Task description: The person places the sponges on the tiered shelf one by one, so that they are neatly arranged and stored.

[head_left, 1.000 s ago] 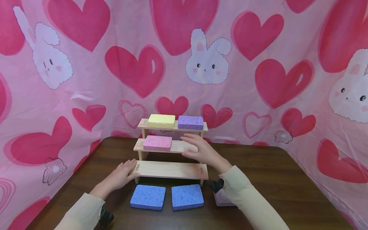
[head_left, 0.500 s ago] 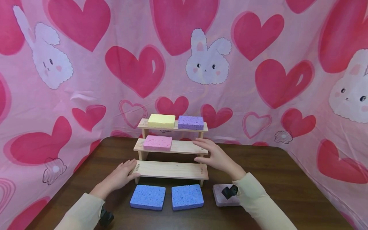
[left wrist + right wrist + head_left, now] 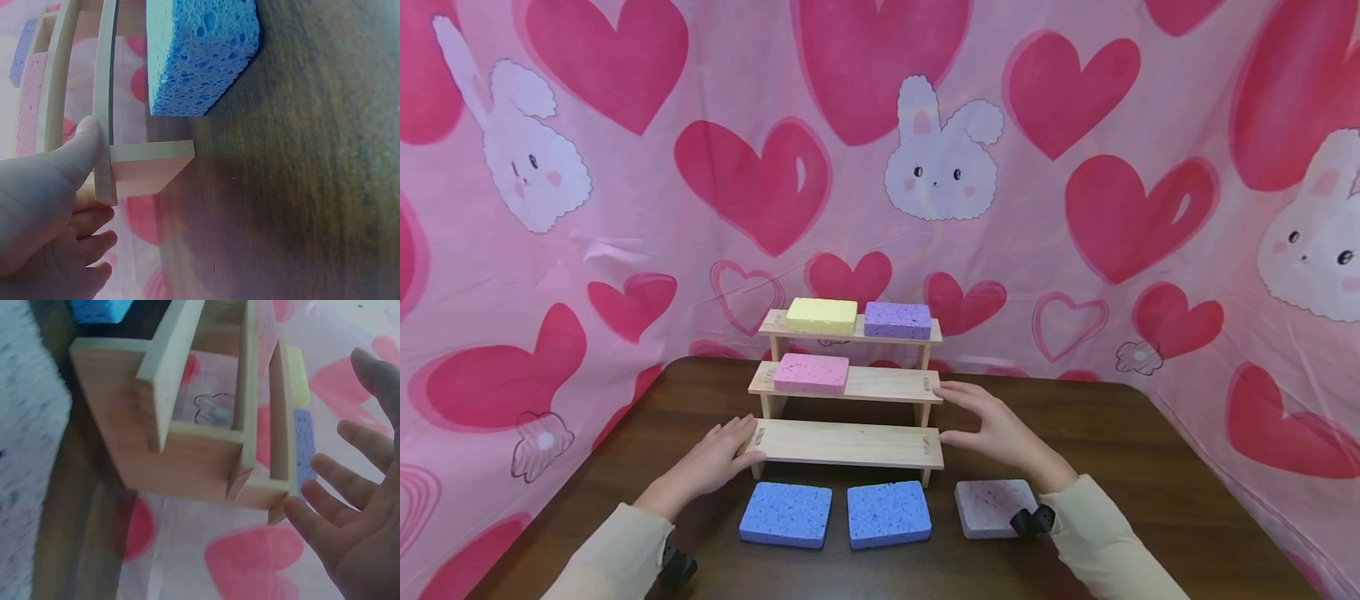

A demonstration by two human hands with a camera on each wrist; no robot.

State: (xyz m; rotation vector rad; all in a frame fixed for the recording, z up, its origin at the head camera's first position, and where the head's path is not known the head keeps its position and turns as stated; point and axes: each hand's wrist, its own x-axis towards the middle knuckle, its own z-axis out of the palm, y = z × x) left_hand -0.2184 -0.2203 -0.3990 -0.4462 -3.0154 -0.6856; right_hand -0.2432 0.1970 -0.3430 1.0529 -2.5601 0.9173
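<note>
A three-tier wooden display riser (image 3: 850, 440) stands mid-table. My left hand (image 3: 711, 457) holds the left end of its lowest shelf; in the left wrist view the thumb (image 3: 87, 134) lies against that shelf and the other fingers bend past its end. My right hand (image 3: 988, 417), fingers spread and holding nothing, is by the right end of the middle shelf. A pink sponge (image 3: 811, 373) sits on the left of the middle shelf. On the top shelf are a yellow sponge (image 3: 822, 316) and a purple sponge (image 3: 897, 320).
Two blue sponges (image 3: 786, 514) lie on the brown table (image 3: 1112, 467) before the riser. A greyish-mauve sponge (image 3: 992, 507) lies to their right, partly behind the right wrist camera (image 3: 1032, 521). A pink cloth (image 3: 1022, 225) with hearts and rabbits hangs behind.
My right hand has drawn away rightward and toward me from the middle shelf, uncovering the shelf's right end and the mauve sponge. My left hand and the sponges have stayed put.
</note>
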